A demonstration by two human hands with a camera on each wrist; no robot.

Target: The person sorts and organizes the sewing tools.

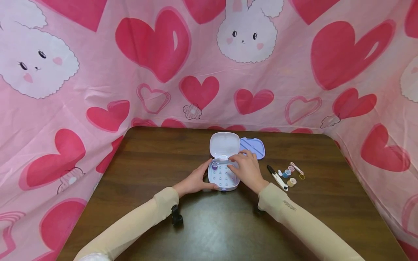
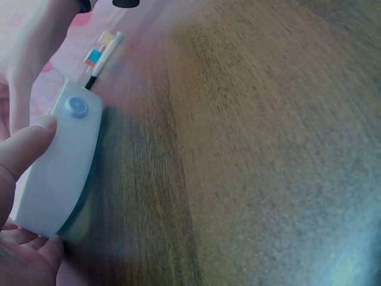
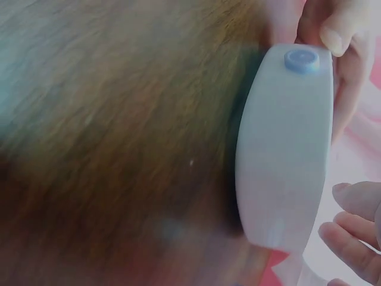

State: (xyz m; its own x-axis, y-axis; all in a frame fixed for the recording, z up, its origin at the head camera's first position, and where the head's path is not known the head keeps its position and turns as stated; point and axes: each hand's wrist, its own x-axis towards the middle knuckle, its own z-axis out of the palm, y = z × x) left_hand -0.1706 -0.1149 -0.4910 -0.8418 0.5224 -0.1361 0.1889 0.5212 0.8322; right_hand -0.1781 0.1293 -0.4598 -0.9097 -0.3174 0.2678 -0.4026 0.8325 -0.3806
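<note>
A white sewing box (image 1: 224,188) stands on the table with its lid (image 1: 224,145) swung up at the back. Rows of small pegs line its floor, and a purple thread spool (image 1: 214,165) sits in the back left corner. My left hand (image 1: 196,180) grips the box's left side, thumb along the front wall near the blue latch button (image 2: 77,106). Over the box's back right part is my right hand (image 1: 247,169), fingers bent downward and spread apart. In the right wrist view its fingertips (image 3: 342,238) are beside the box wall, with nothing visible between them.
A lilac divided tray (image 1: 256,145) lies behind my right hand. To the right are white-and-black thread snips (image 1: 277,178), a blue spool (image 1: 286,173), a beige spool (image 1: 292,182), a pink spool (image 1: 291,169), a pink strip (image 1: 296,168) and a yellow ring (image 1: 302,177).
</note>
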